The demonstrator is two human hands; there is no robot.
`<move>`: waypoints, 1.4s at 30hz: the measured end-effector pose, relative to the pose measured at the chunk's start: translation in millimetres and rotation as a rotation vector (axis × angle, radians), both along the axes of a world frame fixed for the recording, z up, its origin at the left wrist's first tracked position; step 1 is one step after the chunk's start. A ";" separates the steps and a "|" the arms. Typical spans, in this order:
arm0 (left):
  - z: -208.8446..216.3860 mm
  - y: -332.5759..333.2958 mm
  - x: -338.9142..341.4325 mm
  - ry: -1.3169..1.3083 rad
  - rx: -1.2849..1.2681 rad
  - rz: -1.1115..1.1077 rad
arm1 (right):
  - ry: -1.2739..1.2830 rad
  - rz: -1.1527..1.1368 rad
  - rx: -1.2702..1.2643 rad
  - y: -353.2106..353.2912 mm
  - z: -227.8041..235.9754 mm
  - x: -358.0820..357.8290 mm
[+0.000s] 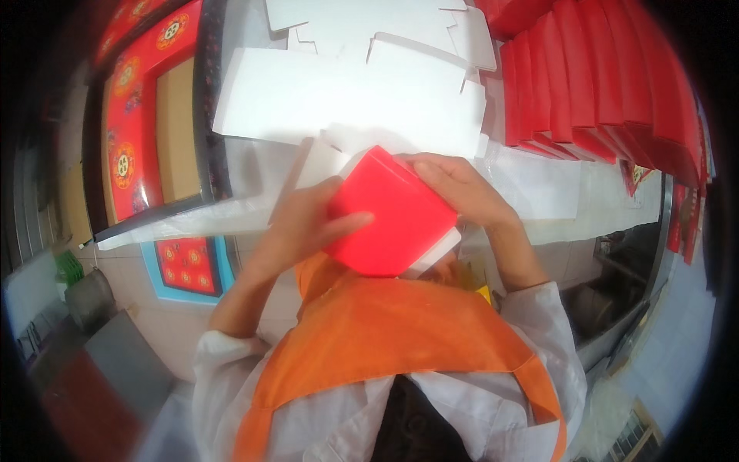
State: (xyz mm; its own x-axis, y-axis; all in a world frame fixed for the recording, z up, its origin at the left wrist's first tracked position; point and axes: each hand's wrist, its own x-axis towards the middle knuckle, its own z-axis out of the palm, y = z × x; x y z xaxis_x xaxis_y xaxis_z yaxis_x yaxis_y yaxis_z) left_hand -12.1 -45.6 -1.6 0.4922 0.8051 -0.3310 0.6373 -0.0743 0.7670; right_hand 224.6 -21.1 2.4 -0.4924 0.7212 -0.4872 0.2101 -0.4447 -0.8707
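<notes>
Between my two hands, in front of my chest, is a red cardboard box [392,212] with white inner flaps showing at its far left and lower right. My left hand [304,219] grips its left side, thumb lying across the red face. At the upper right edge, my right hand [454,185] presses its fingers along the fold. Just beyond the box lie flat white cardboard blanks [346,96], stacked with their cut tabs and slots showing. Part of the box's underside is hidden.
A row of red boxes [585,69] stands at the far right of the table. To the left is a red patterned carton [138,115] with a tan inset panel. On the floor lies a red-and-blue printed panel [187,266]. A dark bin-like object [91,296] stands at lower left.
</notes>
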 end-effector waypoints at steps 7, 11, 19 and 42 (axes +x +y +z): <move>4.1 -5.1 15.1 -0.509 -0.396 0.305 | -0.027 0.125 0.187 1.1 -1.3 -7.3; 0.2 -13.6 8.5 -0.478 -0.477 0.435 | -0.071 0.093 0.207 -0.4 -4.1 -6.8; 5.1 -11.9 2.5 -0.471 -0.481 0.424 | -0.191 0.163 0.431 0.4 -9.2 -9.2; 2.9 -5.4 5.5 -0.436 -0.333 0.348 | -0.245 0.255 0.470 5.6 -2.6 1.0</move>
